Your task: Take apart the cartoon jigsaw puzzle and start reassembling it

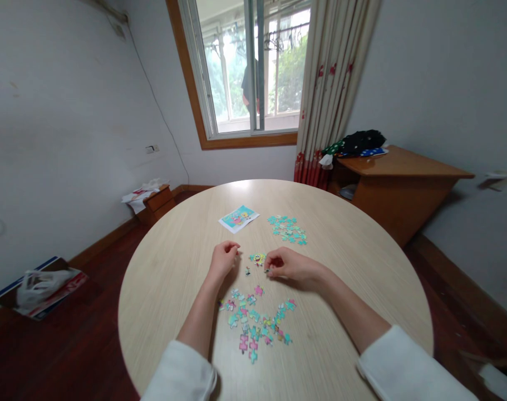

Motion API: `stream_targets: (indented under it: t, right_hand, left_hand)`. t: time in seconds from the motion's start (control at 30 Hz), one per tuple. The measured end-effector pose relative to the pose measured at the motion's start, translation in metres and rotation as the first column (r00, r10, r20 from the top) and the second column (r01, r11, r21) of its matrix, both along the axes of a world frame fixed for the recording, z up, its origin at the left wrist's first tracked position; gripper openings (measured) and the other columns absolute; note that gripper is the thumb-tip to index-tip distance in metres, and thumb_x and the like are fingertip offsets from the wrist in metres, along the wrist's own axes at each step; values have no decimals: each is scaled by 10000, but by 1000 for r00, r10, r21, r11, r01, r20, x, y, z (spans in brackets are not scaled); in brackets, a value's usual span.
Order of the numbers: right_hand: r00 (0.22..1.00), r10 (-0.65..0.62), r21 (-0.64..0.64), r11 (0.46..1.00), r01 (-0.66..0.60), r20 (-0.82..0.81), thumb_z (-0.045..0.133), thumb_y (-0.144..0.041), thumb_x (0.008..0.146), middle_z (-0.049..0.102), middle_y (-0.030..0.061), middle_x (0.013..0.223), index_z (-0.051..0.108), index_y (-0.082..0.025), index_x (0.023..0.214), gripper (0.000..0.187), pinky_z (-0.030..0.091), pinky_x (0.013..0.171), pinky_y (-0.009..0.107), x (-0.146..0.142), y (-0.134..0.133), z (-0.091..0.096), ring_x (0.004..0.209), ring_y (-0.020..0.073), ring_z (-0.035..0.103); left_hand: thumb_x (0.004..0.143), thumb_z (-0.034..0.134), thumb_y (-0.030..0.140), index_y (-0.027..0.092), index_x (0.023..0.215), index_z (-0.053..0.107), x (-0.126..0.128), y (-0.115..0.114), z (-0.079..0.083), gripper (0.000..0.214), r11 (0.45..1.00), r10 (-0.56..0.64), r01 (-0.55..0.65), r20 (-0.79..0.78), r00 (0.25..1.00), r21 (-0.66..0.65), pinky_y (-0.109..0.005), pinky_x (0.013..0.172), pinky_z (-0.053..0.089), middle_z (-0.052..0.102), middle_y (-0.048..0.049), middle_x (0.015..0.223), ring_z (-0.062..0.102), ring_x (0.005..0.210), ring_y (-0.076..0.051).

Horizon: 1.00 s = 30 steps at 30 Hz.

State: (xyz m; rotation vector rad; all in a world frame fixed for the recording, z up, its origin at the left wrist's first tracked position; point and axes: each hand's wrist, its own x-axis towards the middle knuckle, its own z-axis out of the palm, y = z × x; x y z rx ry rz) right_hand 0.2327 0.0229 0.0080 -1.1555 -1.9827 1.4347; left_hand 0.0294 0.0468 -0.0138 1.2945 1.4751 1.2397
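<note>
My right hand (290,265) pinches a small dark-toned puzzle piece (267,270) just above the table. Beside its fingertips lies a small joined cluster of yellow and green puzzle pieces (258,258). A loose puzzle piece (247,271) rests just left of and below that cluster. My left hand (225,259) is left of the cluster, its fingers curled together; whether anything is between them I cannot make out. Nearer to me, between my forearms, many pink, teal and white loose pieces (255,316) are spread out.
On the round wooden table (173,267), a printed reference picture (239,218) lies at the back. Right of it sits a group of mostly teal and green pieces (287,229). A wooden desk (403,189) with cloths on it stands at the back right, beside a curtain (334,83).
</note>
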Motion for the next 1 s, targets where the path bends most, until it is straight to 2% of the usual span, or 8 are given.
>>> stream_targets:
  t: [0.1,0.33,0.4,0.5,0.63,0.8,0.9,1.0]
  right_hand:
    - [999,-23,-32,999,22,-34,614,-115,633,518,-36,570,589,-150,675,61,316,522,220,1,2,-2,547,81,446]
    - [994,76,-143,986,-86,-76,681,-174,580,534,-36,552,593,-158,664,122,320,505,216,1,-4,2,535,80,460]
    - [994,31,-171,984,-49,-105,667,-160,571,539,-33,549,590,-156,657,115,320,503,215,-1,-7,2,535,80,467]
    - [981,-113,-176,981,85,-157,643,-145,573,536,-32,551,584,-158,658,104,316,501,216,-5,-9,-1,538,82,469]
    - [954,-249,-99,967,235,-169,621,-162,614,510,-36,543,592,-153,663,58,282,484,224,-7,-4,-7,516,77,421]
    - [963,-232,22,971,237,-137,594,-201,692,534,-6,560,638,-124,686,89,298,499,237,-6,6,-16,523,88,428]
    - [956,-263,63,960,272,-128,607,-193,702,557,-2,594,673,-116,829,163,333,512,234,-6,10,-21,542,99,466]
    - [950,-296,132,942,308,-100,601,-160,711,543,-17,597,667,-126,1008,306,354,527,227,-5,13,-23,552,103,485]
  left_hand:
    - [650,577,208,133,681,633,0,0,1,99,1000,2,-2,5,1000,-10,-214,443,318,573,1,547,460,453,-96]
    - [639,570,199,135,652,629,1,-1,3,88,1000,7,-7,6,1000,-11,-211,453,316,566,1,522,476,464,-101]
    - [636,568,202,135,659,632,1,-1,3,95,1000,-1,1,-5,1000,-4,-211,456,318,568,3,528,477,468,-99]
    - [617,588,217,135,662,633,-1,-1,2,103,999,-46,46,-33,998,1,-216,466,331,573,7,543,473,464,-94]
    - [597,630,243,135,646,631,-5,-3,0,118,991,-128,132,-117,985,30,-224,499,355,583,-3,568,489,507,-104]
    - [587,668,263,131,627,623,-9,-9,1,145,955,-293,297,-214,932,-11,-232,539,349,580,-9,589,488,555,-106]
    - [586,700,279,130,665,629,-10,-15,4,183,902,-432,416,-219,875,-117,-237,535,334,554,5,571,470,548,-105]
    - [541,764,282,140,749,653,-11,-18,8,275,881,-472,455,-296,830,-128,-235,550,325,510,34,582,441,577,-107]
